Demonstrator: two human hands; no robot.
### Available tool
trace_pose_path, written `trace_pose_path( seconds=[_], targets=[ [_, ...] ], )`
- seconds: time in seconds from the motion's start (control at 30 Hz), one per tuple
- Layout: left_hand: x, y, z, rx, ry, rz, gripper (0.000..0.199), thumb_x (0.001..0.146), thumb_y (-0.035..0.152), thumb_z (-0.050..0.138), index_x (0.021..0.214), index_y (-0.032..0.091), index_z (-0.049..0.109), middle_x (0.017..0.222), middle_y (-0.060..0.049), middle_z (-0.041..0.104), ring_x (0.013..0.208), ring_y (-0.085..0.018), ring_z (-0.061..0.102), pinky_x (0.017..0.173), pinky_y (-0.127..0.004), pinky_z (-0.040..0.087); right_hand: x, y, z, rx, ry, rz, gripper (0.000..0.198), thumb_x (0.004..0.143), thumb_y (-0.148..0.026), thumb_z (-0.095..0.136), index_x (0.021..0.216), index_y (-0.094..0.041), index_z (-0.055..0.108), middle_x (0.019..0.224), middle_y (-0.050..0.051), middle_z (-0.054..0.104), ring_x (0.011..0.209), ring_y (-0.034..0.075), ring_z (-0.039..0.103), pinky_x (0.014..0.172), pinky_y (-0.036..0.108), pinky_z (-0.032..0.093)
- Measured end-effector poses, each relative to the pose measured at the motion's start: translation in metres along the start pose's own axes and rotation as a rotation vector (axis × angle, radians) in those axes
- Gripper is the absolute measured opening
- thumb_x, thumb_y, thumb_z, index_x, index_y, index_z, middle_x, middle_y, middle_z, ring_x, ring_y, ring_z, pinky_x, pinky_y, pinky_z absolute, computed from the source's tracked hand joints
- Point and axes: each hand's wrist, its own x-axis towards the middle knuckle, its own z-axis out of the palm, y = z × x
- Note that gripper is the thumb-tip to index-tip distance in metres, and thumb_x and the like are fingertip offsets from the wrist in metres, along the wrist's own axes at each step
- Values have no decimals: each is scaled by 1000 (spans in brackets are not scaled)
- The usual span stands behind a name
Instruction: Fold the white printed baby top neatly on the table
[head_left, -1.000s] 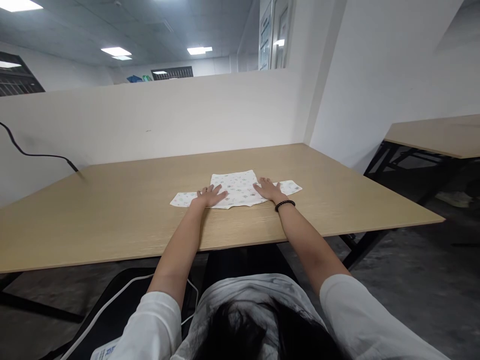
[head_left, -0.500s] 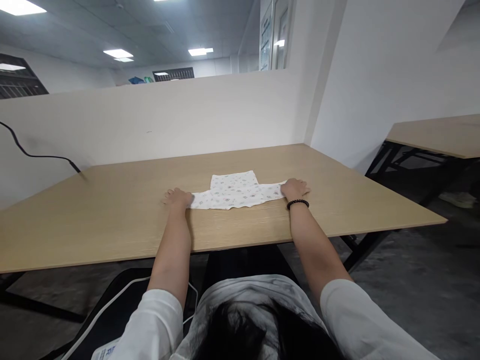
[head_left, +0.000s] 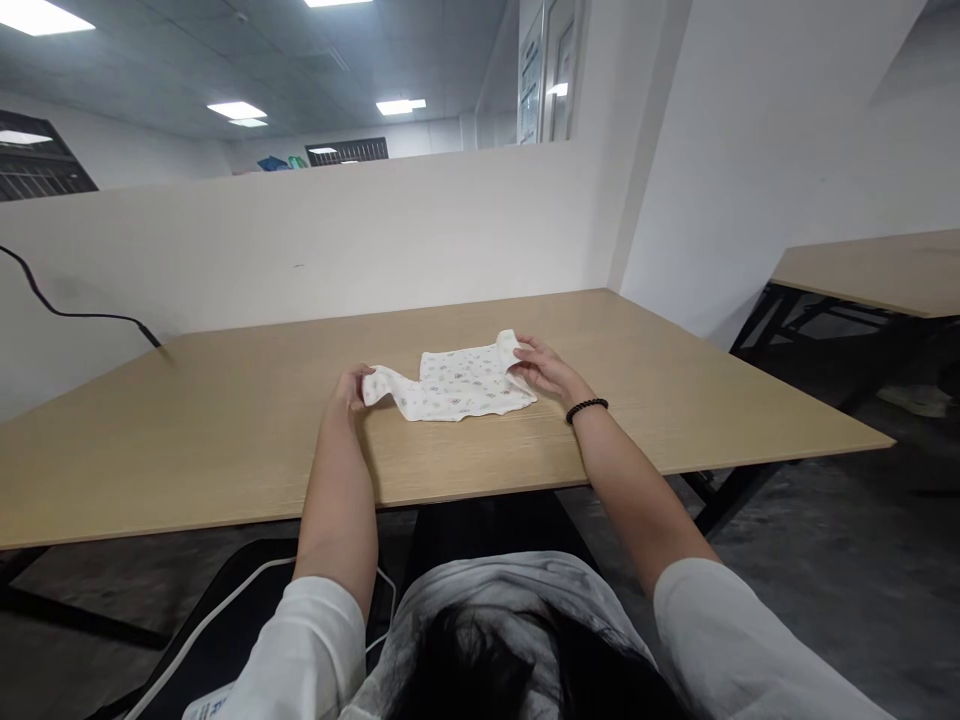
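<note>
A small white baby shirt (head_left: pixel 461 385) with a fine grey print lies on the wooden table (head_left: pixel 255 430). Its left sleeve is raised off the wood, the end pinched in my left hand (head_left: pixel 351 388). On the other side, my right hand (head_left: pixel 547 367), with a dark bead bracelet at the wrist, holds the right sleeve, which is folded up and inward over the shirt's side. The shirt's body stays flat between the two hands. The fingertips of my left hand are partly hidden.
A white partition (head_left: pixel 390 240) stands along the table's far edge. A black cable (head_left: pixel 82 314) hangs down to the table's left back corner. Another table (head_left: pixel 877 270) stands to the right. A white cord (head_left: pixel 217 610) runs beside my lap.
Both hands lay on the sleeve ends, sleeves flat and spread. Now my left hand has lifted the left sleeve, and my right hand has moved inward, folding the right sleeve up.
</note>
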Motion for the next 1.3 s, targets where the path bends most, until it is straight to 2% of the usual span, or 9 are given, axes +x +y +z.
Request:
trace_pose_path(
  seconds=[0.13, 0.3, 0.4, 0.53, 0.63, 0.8, 1.07, 1.13, 1.3],
  targets=[
    [-8, 5, 1, -193, -90, -20, 10, 64, 10, 57, 73, 15, 59, 69, -7, 68, 63, -23, 68, 58, -33, 60, -2, 5, 12, -19, -153, 122, 40, 82, -36, 71, 117, -23, 56, 104, 7, 70, 99, 19, 69, 90, 39, 57],
    [-9, 4, 1, -310, -160, -50, 15, 66, 5, 57, 78, 13, 60, 68, -7, 68, 57, -19, 67, 50, -26, 58, 11, 12, 1, -69, 264, -133, 34, 84, -51, 61, 105, -24, 58, 97, 6, 72, 102, 20, 67, 89, 37, 55],
    [-6, 3, 0, -345, -191, -52, 16, 68, 2, 56, 80, 13, 59, 65, -5, 67, 53, -16, 65, 47, -22, 57, 16, 20, -8, -354, 434, -194, 35, 77, -49, 65, 100, -22, 60, 102, 7, 71, 103, 22, 65, 94, 39, 52],
    [-2, 3, 3, -351, -229, -45, 14, 72, 2, 55, 80, 13, 58, 61, -2, 64, 48, -12, 62, 44, -16, 52, 18, 36, -6, -763, 321, -168, 47, 81, -57, 56, 110, -21, 63, 128, 11, 62, 121, 25, 55, 107, 44, 40],
    [1, 2, 14, -334, -261, -32, 12, 75, 2, 56, 79, 13, 57, 60, -1, 63, 47, -10, 59, 45, -14, 50, 17, 48, 1, -983, 162, -76, 56, 86, -65, 45, 121, -24, 62, 147, 10, 47, 142, 29, 33, 118, 50, 22],
    [-4, -2, 47, -297, -327, 1, 14, 80, 4, 54, 88, 13, 60, 75, -4, 68, 66, -13, 67, 67, -21, 57, 18, 50, 6, -1005, 190, -15, 73, 87, -72, 37, 143, -26, 44, 158, 6, 30, 151, 28, 5, 121, 53, 8],
    [-32, -9, 70, -95, -733, 111, 40, 82, 35, 66, 117, 19, 54, 120, -17, 64, 118, -31, 61, 105, -47, 46, 16, 40, 3, -753, 380, -107, 67, 87, -66, 40, 139, -25, 44, 150, 8, 41, 141, 23, 33, 119, 41, 23],
    [-25, -9, 68, -58, -696, 197, 43, 81, 37, 66, 119, 20, 54, 122, -16, 64, 119, -29, 60, 105, -44, 45, 14, 41, 5, -786, 382, -141, 60, 88, -62, 42, 133, -24, 50, 144, 9, 47, 134, 23, 41, 115, 41, 29],
    [1, -24, 60, 401, -220, 474, 35, 76, 34, 57, 108, 19, 58, 106, -10, 67, 100, -21, 63, 91, -35, 49, 6, 41, 19, -1250, 355, -177, 38, 88, -53, 49, 98, -21, 68, 122, 12, 58, 123, 30, 44, 106, 49, 32]
  ],
)
